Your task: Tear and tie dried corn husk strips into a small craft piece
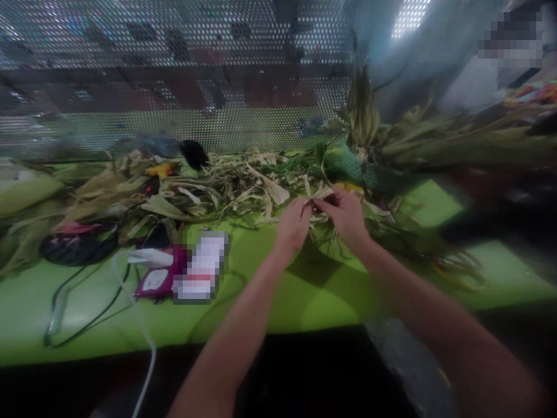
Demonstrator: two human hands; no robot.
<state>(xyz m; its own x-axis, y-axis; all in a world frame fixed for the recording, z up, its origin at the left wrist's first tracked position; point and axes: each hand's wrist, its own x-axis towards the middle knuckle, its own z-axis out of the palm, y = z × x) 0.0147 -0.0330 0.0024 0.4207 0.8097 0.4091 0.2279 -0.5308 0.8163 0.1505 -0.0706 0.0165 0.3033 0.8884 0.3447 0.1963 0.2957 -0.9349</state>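
Over the green tabletop, my left hand and my right hand meet, fingers pinched together. Between them they grip a small bundle of pale dried husk strips, its ends fanning out above the fingertips. The exact pinch point is partly hidden by the fingers. Just behind my hands lies a long pile of loose husk strips, with some green shreds among them. A few thin dark stalks show beneath my right hand.
A phone leans against a purple tissue pack, with a white cable hanging over the front edge. Bigger husks lie left. Back right is a green basket with husks. A perforated metal screen stands behind.
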